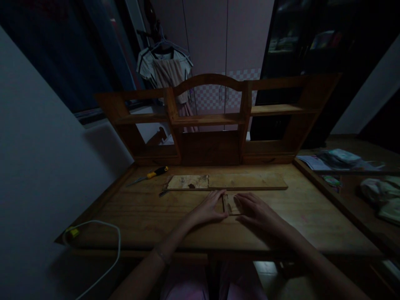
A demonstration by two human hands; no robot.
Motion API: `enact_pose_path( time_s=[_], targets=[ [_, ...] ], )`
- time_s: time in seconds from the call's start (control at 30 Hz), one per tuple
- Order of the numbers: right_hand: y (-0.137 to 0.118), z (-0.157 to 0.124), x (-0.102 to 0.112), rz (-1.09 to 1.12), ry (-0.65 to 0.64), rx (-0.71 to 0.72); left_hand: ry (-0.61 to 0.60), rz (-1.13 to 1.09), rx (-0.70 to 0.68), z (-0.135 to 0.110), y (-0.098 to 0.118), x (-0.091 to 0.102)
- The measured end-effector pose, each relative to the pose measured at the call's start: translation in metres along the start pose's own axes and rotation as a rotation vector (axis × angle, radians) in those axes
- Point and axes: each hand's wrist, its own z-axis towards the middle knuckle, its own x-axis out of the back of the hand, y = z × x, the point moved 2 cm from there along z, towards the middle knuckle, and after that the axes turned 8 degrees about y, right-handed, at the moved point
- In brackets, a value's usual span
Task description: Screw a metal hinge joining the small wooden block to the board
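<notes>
Closest to me is the lap in pink cloth at the bottom edge, with two bare forearms going out over the front edge of the wooden desk. It's really dim in here, so small detail is hard to make out.

The left hand and right hand lie flat on the desk with the fingers stretched out, not curled round anything. Between them is a small wood piece, and both sets of fingertips touch its sides. It lies flat near the middle of the desk. The hands cover its edges, so I can't tell its long axis for sure; the part that shows looks about square, with a lighter strip down its left side pointing away from the person.

Just past it, almost touching, is a long plank lying left to right, parallel to the desk front, with a pale patch at its left end. A knife with a yellow and black handle sits up left, blade pointing left. A white cable loops off the left corner. The shelf hutch closes off the back.
</notes>
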Motion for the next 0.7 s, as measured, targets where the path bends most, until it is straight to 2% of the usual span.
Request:
enact_pose_path(
  time_s=[0.2,0.3,0.37,0.43,0.53,0.6,0.7],
  targets=[
    [0.009,0.0,-0.008,-0.035,0.07,-0.009,0.006,0.005,-0.031,0.001,0.008,-0.002],
    [0.012,0.0,-0.015,-0.027,0.104,0.006,0.072,0.02,-0.039,-0.01,0.014,0.015],
    [0.014,0.0,-0.02,-0.011,0.093,-0.005,0.172,0.066,-0.011,-0.022,0.009,0.037],
    [0.016,0.001,-0.023,0.015,0.064,-0.021,0.312,0.15,0.066,-0.038,-0.009,0.068],
    [0.018,0.002,-0.027,0.045,0.059,-0.031,0.566,0.308,0.279,-0.066,-0.053,0.119],
    [0.018,0.003,-0.029,0.055,0.085,-0.03,0.641,0.362,0.461,-0.085,-0.085,0.146],
    [0.012,0.007,-0.031,0.037,0.111,-0.025,0.596,0.367,0.654,-0.101,-0.115,0.167]
  ],
)
